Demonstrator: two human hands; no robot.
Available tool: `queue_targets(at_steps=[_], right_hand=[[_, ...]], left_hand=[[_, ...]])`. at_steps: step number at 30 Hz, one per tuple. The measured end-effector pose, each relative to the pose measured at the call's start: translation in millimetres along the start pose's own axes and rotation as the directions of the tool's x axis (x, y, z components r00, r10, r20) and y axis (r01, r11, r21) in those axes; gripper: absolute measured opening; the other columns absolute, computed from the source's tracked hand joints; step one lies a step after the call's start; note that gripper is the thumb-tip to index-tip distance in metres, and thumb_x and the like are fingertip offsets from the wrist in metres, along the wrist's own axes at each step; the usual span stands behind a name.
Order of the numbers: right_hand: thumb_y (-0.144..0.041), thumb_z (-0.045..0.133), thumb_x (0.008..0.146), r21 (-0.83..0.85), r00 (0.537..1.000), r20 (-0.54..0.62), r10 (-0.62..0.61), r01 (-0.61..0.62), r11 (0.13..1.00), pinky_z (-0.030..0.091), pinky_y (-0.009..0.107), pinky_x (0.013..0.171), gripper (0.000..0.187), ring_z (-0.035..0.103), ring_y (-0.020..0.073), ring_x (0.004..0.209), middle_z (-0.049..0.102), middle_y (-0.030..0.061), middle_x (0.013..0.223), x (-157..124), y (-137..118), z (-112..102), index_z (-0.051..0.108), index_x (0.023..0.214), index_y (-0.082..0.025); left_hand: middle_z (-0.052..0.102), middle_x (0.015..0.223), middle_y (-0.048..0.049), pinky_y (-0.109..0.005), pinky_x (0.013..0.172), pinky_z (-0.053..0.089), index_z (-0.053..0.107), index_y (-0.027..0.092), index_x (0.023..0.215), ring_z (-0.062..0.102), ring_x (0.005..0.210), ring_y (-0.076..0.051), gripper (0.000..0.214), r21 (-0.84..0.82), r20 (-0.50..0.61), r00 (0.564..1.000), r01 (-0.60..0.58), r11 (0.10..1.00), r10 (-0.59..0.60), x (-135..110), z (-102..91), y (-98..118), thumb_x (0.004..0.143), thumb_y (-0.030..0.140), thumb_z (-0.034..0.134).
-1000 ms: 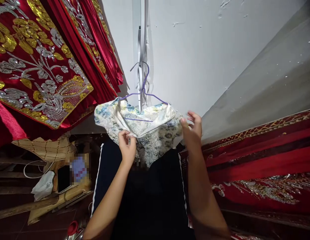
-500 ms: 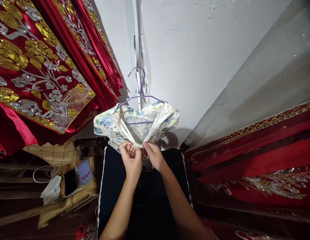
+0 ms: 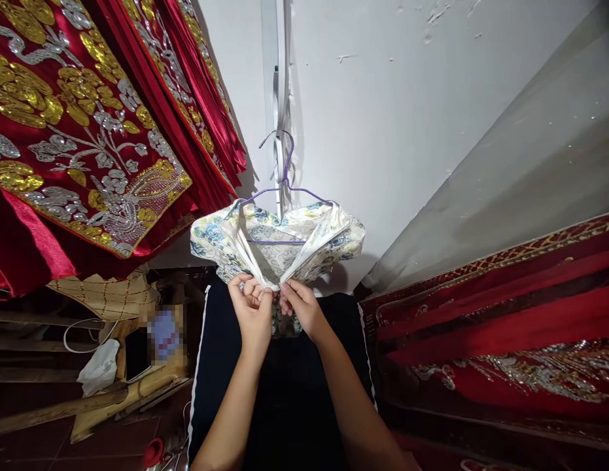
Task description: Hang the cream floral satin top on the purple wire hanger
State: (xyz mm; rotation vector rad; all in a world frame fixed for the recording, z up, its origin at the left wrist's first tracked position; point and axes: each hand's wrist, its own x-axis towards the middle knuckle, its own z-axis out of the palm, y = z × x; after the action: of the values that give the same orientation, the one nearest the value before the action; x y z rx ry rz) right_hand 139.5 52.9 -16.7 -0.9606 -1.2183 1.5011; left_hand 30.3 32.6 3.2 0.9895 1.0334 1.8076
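A short-sleeved floral garment (image 3: 210, 237), white with blue and yellow flowers, hangs on a purple wire hanger (image 3: 311, 193). The hanger's hook is caught on a white strip (image 3: 280, 98) fixed to the wall. My left hand (image 3: 252, 307) pinches the left edge of the garment's front opening between thumb and fingers. Close beside it, my right hand (image 3: 300, 304) pinches the right edge at the same height. The two edges meet between my fingertips. Whatever fastener may be there is hidden by my fingers.
Red cloth with gold and silver sequin embroidery (image 3: 103, 131) hangs at the left. Another red embroidered cloth (image 3: 481, 327) spreads along the right. At lower left, a wooden chair (image 3: 157, 383) holds a dark-screened device (image 3: 137, 353) and a white plastic bag (image 3: 99, 367).
My hands hold the same two edges, drawn slightly closer together and lower. The garment's right shoulder spreads a little wider. The whole view has shifted slightly.
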Motion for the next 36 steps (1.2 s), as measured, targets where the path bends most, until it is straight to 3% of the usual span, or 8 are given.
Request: queue_targets(at_steps=[4,13,19,26,29,32,34,36], right_hand=[[-0.053,0.060,0.090,0.011,0.999,-0.030,0.022,-0.022,1.000,0.030,0.025,0.048,0.036,0.043,0.0105,0.049,0.047,-0.0059,0.053,-2.4,-2.1,0.8,0.051,0.074,-0.022],[-0.038,0.053,0.089,-0.100,0.996,-0.019,0.087,-0.088,0.991,0.030,0.024,0.044,0.031,0.040,0.0096,0.037,0.051,-0.0034,0.041,0.2,-13.0,-3.8,0.058,0.066,-0.019],[-0.036,0.056,0.088,-0.109,0.957,-0.270,-0.109,0.082,0.991,0.030,0.023,0.042,0.029,0.038,0.0086,0.038,0.053,-0.0023,0.043,30.1,-82.8,-3.8,0.063,0.067,-0.017],[-0.030,0.055,0.090,-0.084,0.924,-0.221,-0.312,0.301,0.950,0.025,0.021,0.039,0.024,0.036,0.0065,0.037,0.056,-0.0013,0.046,71.4,-153.9,10.2,0.063,0.071,-0.016],[-0.028,0.054,0.091,-0.131,0.944,-0.116,-0.309,0.294,0.947,0.028,0.020,0.040,0.023,0.038,0.0064,0.038,0.058,-0.0011,0.049,62.6,-149.5,12.5,0.064,0.074,-0.016],[-0.028,0.054,0.091,-0.164,0.949,-0.106,-0.296,0.277,0.947,0.032,0.020,0.042,0.025,0.040,0.0069,0.039,0.057,-0.0014,0.048,47.5,-143.2,14.7,0.064,0.072,-0.016],[-0.028,0.054,0.091,-0.183,0.947,-0.128,-0.294,0.269,0.946,0.032,0.020,0.043,0.026,0.040,0.0073,0.040,0.057,-0.0013,0.047,40.3,-144.6,17.1,0.064,0.071,-0.016],[-0.029,0.054,0.091,-0.199,0.943,-0.130,-0.305,0.276,0.940,0.032,0.021,0.044,0.025,0.040,0.0077,0.040,0.056,-0.0016,0.047,37.3,-148.4,19.5,0.064,0.072,-0.016]], left_hand=[[0.060,0.097,-0.0022,-0.029,0.085,0.052,0.040,0.026,0.115,0.064,0.086,-0.013,0.045,0.031,-0.033,0.998,-0.057,0.998,0.058,0.7,-8.2,-22.0,0.081,0.016,0.067],[0.057,0.079,0.0003,-0.025,0.073,0.046,0.056,0.019,0.086,0.058,0.075,-0.014,0.008,0.214,0.279,0.956,0.030,0.976,-0.091,5.7,-10.6,-48.2,0.089,0.023,0.063],[0.060,0.082,-0.0009,-0.026,0.075,0.047,0.057,0.019,0.089,0.060,0.078,-0.015,0.010,0.370,0.383,0.920,-0.070,0.926,-0.084,14.6,-10.3,-49.1,0.090,0.028,0.062],[0.053,0.071,0.0022,-0.024,0.064,0.042,0.054,0.019,0.080,0.052,0.066,-0.013,0.011,0.468,0.474,0.874,-0.146,0.871,-0.108,22.8,-6.2,-54.1,0.088,0.024,0.061],[0.059,0.079,0.0006,-0.027,0.072,0.048,0.057,0.020,0.096,0.059,0.074,-0.014,0.011,0.423,0.455,0.890,-0.169,0.890,-0.046,38.2,-3.2,-33.7,0.087,0.022,0.064],[0.065,0.102,-0.0050,-0.033,0.088,0.053,0.043,0.025,0.136,0.065,0.094,-0.017,0.052,0.268,0.397,0.897,-0.317,0.910,0.196,63.0,6.6,10.9,0.089,0.024,0.067],[0.065,0.108,-0.0069,-0.034,0.090,0.052,0.040,0.026,0.144,0.065,0.101,-0.018,0.054,0.259,0.393,0.850,-0.467,0.845,0.350,81.0,15.2,45.0,0.095,0.027,0.062],[0.066,0.109,-0.0077,-0.033,0.090,0.052,0.056,0.023,0.131,0.065,0.101,-0.018,0.032,0.335,0.490,0.787,-0.567,0.752,0.375,95.8,22.3,72.8,0.100,0.028,0.054]])
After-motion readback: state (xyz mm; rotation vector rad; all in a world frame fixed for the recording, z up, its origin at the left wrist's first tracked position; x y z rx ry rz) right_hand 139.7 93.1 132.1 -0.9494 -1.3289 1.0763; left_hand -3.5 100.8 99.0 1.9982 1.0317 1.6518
